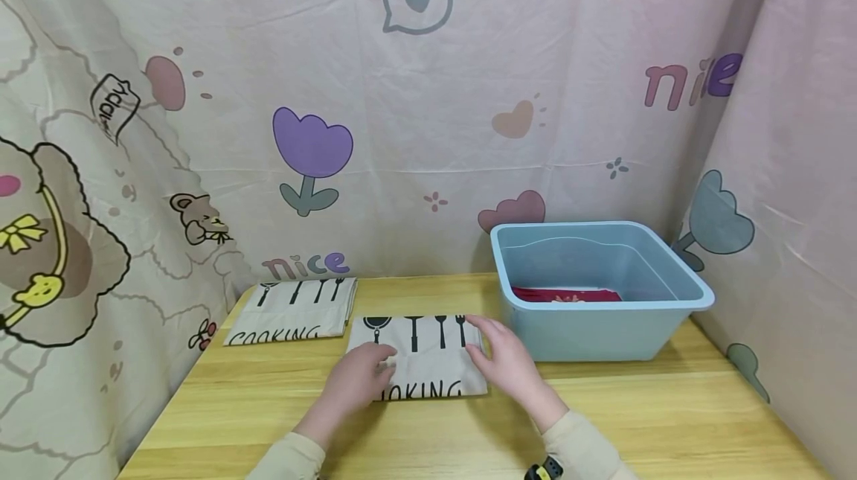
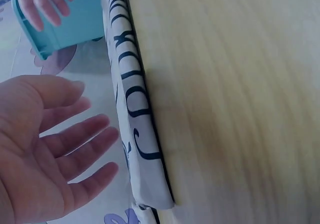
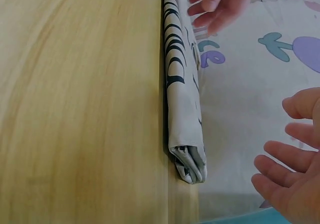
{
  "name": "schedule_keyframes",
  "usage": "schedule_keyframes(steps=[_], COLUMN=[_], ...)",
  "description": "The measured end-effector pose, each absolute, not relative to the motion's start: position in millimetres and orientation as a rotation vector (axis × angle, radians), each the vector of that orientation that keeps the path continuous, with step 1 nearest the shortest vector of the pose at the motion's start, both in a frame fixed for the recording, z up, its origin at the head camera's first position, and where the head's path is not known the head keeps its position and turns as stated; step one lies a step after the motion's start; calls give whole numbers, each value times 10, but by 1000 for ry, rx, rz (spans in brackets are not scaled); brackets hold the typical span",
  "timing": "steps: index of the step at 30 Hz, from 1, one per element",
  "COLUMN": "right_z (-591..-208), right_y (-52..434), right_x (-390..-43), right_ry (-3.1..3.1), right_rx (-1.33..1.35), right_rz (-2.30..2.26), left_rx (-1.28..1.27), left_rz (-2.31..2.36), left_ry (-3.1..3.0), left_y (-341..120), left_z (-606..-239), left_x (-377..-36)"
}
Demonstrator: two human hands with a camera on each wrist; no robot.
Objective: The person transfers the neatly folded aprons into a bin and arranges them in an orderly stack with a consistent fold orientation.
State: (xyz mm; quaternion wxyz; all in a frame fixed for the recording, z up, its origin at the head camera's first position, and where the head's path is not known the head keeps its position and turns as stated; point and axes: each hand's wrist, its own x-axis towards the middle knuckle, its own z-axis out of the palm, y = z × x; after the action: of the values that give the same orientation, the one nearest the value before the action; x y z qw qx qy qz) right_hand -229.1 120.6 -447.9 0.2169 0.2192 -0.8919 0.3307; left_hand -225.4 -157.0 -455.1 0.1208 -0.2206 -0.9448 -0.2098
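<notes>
In the head view a folded white cloth with black kitchen utensils and the word COOKING printed on it lies flat on the table. My left hand hovers over its left side, fingers loosely bent and apart. At the right edge is my right hand, fingers spread. Both wrist views show the cloth's thick folded edge, with the left hand and the right hand relaxed, nothing in either palm. Another folded cloth with the same print rests at the table's back left.
A light blue plastic bin stands at the back right, with a dark red patterned cloth inside. The wooden table meets a printed curtain at the back and sides. A dark watch is on the right wrist.
</notes>
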Motion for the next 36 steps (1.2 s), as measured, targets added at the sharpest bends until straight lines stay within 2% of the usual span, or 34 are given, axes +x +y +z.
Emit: schedule_keyframes(steps=[11, 36], right_z=[-4590, -4755], right_y=[1210, 1220], right_x=[-2363, -2426], right_ry=[-2515, -2733], right_rx=[539, 359], right_rz=[958, 1150], left_rx=[-321, 19], left_rz=[-874, -1393], left_ry=[-2742, -2759], left_y=[-1706, -2093], left_z=[-4475, -4525], left_x=[-2341, -2516])
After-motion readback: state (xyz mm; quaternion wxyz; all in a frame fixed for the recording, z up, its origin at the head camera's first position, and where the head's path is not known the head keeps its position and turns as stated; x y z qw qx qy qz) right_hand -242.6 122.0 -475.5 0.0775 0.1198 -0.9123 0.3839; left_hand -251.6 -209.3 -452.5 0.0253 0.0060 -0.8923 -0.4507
